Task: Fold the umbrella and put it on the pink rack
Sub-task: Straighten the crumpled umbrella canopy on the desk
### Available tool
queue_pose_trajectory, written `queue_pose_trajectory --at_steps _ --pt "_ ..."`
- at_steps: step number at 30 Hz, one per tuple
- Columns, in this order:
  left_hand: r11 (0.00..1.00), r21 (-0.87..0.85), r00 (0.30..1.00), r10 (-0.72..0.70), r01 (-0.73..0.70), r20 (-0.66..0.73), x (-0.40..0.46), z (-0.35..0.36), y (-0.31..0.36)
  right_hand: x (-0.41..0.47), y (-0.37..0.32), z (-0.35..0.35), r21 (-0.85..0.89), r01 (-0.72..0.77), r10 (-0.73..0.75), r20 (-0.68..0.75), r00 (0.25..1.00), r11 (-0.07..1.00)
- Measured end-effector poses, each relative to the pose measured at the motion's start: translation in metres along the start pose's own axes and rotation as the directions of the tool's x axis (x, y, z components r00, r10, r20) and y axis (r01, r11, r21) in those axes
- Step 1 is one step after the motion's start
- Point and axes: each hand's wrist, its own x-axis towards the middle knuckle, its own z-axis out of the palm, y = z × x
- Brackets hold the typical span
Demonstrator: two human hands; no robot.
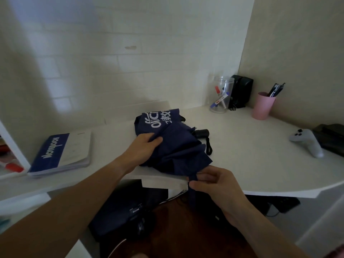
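Observation:
A collapsed navy umbrella (176, 144) with white lettering lies bunched on the white desk (242, 157). Its black handle (202, 133) with a wrist loop pokes out on the right side. My left hand (144, 148) presses and grips a fold of the canopy on the umbrella's left side. My right hand (214, 185) sits at the desk's front edge, pinching the umbrella's narrow navy closing strap (192, 194), which hangs down past the edge. No pink rack is in view.
A blue and white notebook (63, 151) lies to the left. At the back right stand a clear jar of markers (221, 94), a black speaker (242, 90) and a pink cup of pens (263, 106). A grey game controller (307, 141) lies at the far right.

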Motion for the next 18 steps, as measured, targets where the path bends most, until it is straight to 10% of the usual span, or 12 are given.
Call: queue_pose_trajectory --at_steps 2,5,8,12,18 --pt "0.936 0.287 0.968 0.236 -0.204 -0.082 -0.009 0.004 0.001 0.0 0.0 -0.001 -0.016 0.004 -0.004 -0.002 1.0 1.0" --pt "0.587 0.51 0.701 0.711 -0.629 0.047 -0.034 0.013 0.015 0.0 -0.001 -0.001 0.006 -0.042 0.042 -0.041 0.998 0.999" --pt "0.309 0.671 0.593 0.768 -0.674 0.242 -0.039 0.022 0.014 -0.002 0.0 -0.003 0.043 -0.108 0.111 -0.087 0.99 0.993" --pt "0.542 0.707 0.869 0.446 -0.454 0.217 -0.031 0.024 -0.009 -0.013 0.01 -0.001 0.047 -0.163 0.167 -0.093 0.982 0.986" --pt "0.733 0.577 0.932 0.258 -0.361 0.255 -0.028 0.02 -0.016 -0.019 0.014 0.002 0.072 -0.198 0.201 -0.04 0.979 0.978"
